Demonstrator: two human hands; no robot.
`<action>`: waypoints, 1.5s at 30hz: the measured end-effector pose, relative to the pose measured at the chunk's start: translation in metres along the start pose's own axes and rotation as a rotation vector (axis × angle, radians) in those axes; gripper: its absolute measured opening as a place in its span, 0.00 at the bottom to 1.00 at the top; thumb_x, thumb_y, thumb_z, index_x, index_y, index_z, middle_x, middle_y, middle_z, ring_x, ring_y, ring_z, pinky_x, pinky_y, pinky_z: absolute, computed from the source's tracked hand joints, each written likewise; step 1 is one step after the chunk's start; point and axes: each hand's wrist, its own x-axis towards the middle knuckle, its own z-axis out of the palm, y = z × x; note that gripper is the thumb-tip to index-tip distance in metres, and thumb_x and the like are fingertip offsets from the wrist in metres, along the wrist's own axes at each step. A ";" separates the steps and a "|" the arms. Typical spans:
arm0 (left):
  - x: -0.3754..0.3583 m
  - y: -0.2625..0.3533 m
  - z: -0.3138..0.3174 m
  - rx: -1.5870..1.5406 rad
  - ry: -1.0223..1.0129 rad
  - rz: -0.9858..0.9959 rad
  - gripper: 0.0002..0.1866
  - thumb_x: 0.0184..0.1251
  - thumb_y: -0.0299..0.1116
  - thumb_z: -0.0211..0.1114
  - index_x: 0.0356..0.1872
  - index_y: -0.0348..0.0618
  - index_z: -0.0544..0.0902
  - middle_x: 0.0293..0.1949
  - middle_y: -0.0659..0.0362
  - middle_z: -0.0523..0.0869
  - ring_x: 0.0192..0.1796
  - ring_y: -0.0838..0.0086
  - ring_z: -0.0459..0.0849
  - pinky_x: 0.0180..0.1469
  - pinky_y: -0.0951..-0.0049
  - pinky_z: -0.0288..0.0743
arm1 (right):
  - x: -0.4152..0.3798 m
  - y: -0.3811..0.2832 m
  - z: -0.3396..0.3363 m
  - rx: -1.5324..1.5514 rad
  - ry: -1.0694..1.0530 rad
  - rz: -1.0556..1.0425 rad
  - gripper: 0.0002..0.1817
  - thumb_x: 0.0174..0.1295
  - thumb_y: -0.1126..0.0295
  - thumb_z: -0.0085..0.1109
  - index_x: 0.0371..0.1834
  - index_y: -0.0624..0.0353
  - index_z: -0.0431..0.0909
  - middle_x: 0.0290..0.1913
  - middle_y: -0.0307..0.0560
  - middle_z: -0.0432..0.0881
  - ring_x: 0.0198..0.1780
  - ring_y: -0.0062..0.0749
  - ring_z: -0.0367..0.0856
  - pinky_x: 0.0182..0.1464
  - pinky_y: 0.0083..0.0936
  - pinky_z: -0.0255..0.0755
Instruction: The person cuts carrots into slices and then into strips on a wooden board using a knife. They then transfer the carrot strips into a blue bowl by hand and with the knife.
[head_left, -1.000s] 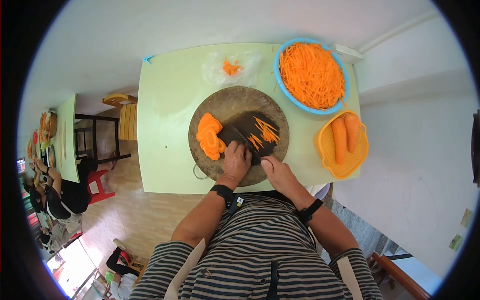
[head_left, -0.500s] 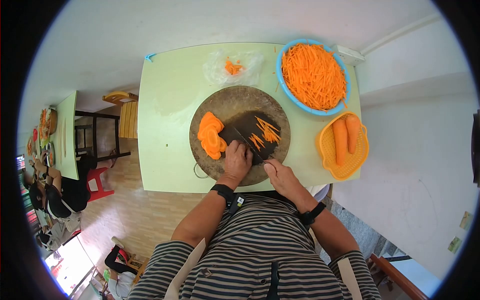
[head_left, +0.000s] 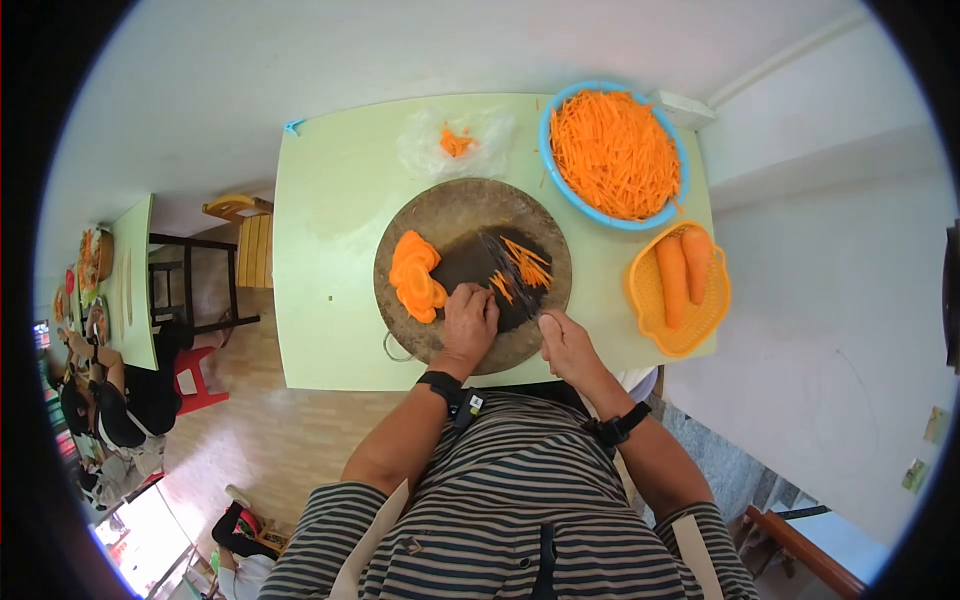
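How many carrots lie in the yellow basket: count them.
2: the left carrot and the right carrot, side by side in the yellow basket; none seems hidden.

Pale green rectangular table (head_left: 325, 230): bright, evenly lit, soft shadows; its far edge bowed by wide-angle distortion.
Dark-bladed kitchen knife (head_left: 512, 277): smeared by motion blur.
Heaped orange carrot shreds (head_left: 613, 155) in the round blue plastic basin (head_left: 545, 158): crisp, richly coloured.
White glowing opening (head_left: 145, 538) at lower left: blown out, with glare on the light brown wood-patterned floor (head_left: 270, 425) beside it.
Plain white right-hand wall (head_left: 800, 320): greyer shading.
Dark-clothed person (head_left: 145, 395) at far left: stretched, soft.
Corners: black vignette, blue-violet fringe.
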 end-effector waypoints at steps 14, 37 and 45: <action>0.000 0.003 -0.008 -0.208 0.040 -0.150 0.10 0.65 0.18 0.63 0.47 0.34 0.81 0.41 0.47 0.80 0.39 0.54 0.83 0.42 0.64 0.79 | 0.006 0.002 -0.007 0.006 -0.129 0.095 0.23 0.82 0.50 0.41 0.48 0.60 0.75 0.23 0.37 0.74 0.18 0.19 0.69 0.20 0.19 0.66; 0.050 0.033 -0.004 -1.917 -0.403 -1.182 0.34 0.86 0.59 0.33 0.73 0.44 0.69 0.68 0.50 0.79 0.69 0.54 0.78 0.71 0.45 0.70 | 0.008 -0.012 -0.050 0.665 -0.243 0.328 0.34 0.82 0.42 0.29 0.61 0.63 0.72 0.20 0.38 0.72 0.12 0.21 0.65 0.14 0.19 0.61; 0.051 0.033 0.000 -1.890 -0.348 -1.169 0.32 0.87 0.56 0.33 0.74 0.41 0.67 0.70 0.50 0.77 0.70 0.55 0.76 0.74 0.44 0.66 | 0.008 -0.011 -0.054 0.641 -0.243 0.333 0.33 0.83 0.42 0.30 0.62 0.62 0.72 0.20 0.38 0.72 0.13 0.21 0.64 0.14 0.19 0.60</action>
